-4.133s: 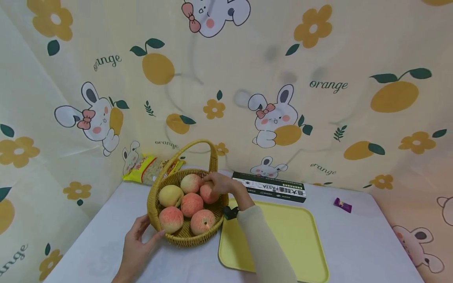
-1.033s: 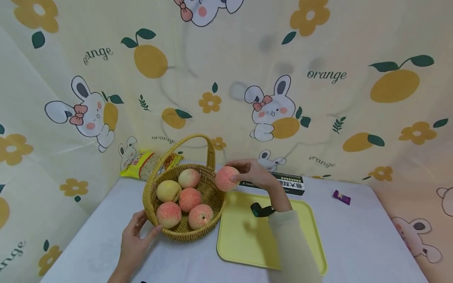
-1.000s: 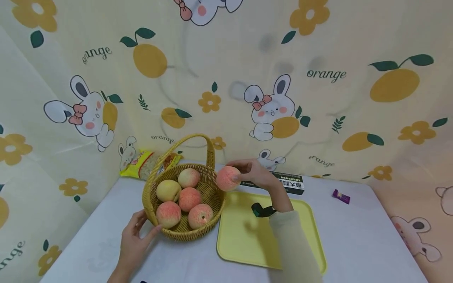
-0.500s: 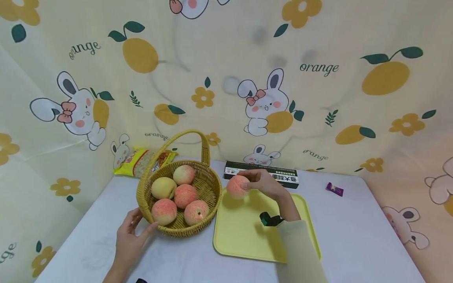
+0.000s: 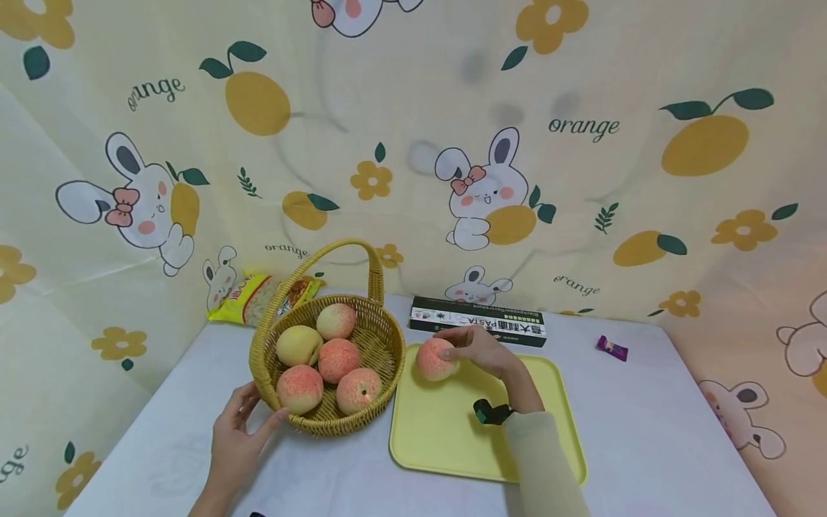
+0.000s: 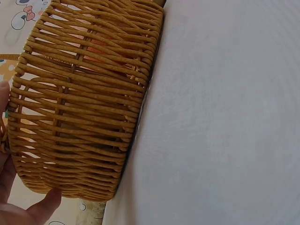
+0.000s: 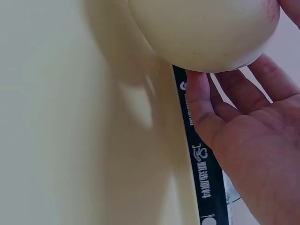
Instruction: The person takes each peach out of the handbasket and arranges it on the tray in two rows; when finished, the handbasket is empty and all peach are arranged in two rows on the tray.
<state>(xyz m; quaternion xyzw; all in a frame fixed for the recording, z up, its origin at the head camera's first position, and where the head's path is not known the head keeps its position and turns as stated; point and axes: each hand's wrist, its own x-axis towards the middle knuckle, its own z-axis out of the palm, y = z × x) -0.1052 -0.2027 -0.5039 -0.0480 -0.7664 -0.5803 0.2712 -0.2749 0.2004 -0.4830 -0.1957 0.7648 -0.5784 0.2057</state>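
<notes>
In the head view my right hand (image 5: 481, 350) pinches a pink peach (image 5: 436, 359) above the back left corner of the yellow tray (image 5: 446, 438). The peach's pale underside (image 7: 206, 33) shows in the right wrist view, close to the tray; whether they touch I cannot tell. My left hand (image 5: 237, 434) holds the left side of a wicker basket (image 5: 336, 426), thumb on its wall and fingers by the handle's base. Several more peaches lie inside, among them a yellow one (image 5: 299, 345) and a red one (image 5: 339, 360). The wicker side (image 6: 84, 103) fills much of the left wrist view.
Behind the tray lies a long black-and-white pasta box (image 5: 478, 320). A yellow food bag (image 5: 248, 298) sits behind the basket. Toward the right of the white table (image 5: 652, 431) is a small purple packet (image 5: 611, 348). A printed cloth (image 5: 400, 93) hangs behind.
My right hand has lifted the pink peach out of the basket's right side, carried it right, and lowered it over the tray. My left hand keeps its place on the basket.
</notes>
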